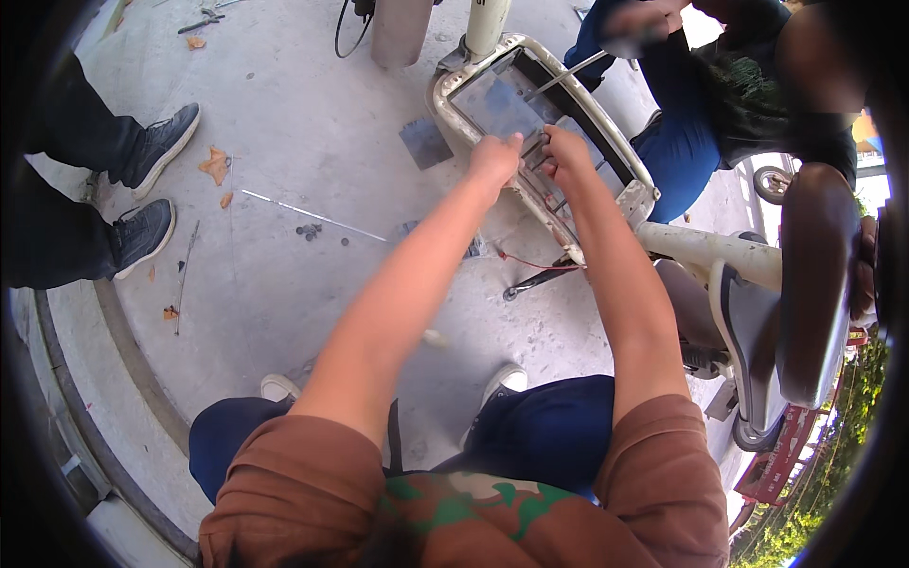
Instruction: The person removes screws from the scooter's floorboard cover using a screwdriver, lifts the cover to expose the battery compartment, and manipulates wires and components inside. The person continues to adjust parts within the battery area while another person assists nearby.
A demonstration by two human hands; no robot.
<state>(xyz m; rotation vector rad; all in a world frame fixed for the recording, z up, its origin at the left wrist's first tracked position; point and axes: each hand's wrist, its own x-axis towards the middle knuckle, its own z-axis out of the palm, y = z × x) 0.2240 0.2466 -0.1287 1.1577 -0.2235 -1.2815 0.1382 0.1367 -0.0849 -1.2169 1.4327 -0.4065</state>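
Both my arms reach forward to the floor frame of a pale, chipped scooter (445, 99). My left hand (495, 163) is closed at the frame's near rail, thumb up, beside a grey flat plate (500, 102) lying within the frame. Just right of it, over the opening, my right hand (568, 154) is closed with its fingers curled. What either hand grips is too small or hidden to make out. Across the frame, a co-worker's hand (649, 24) is near a thin metal rod (571, 74) that slants down into the opening.
A dark square plate (425, 143) lies on the concrete left of the frame. Nearer me are a long thin rod (312, 214) and several small round parts (309, 230). Another person's shoes (147, 237) stand at left. The scooter's brown seat (816, 284) is at right.
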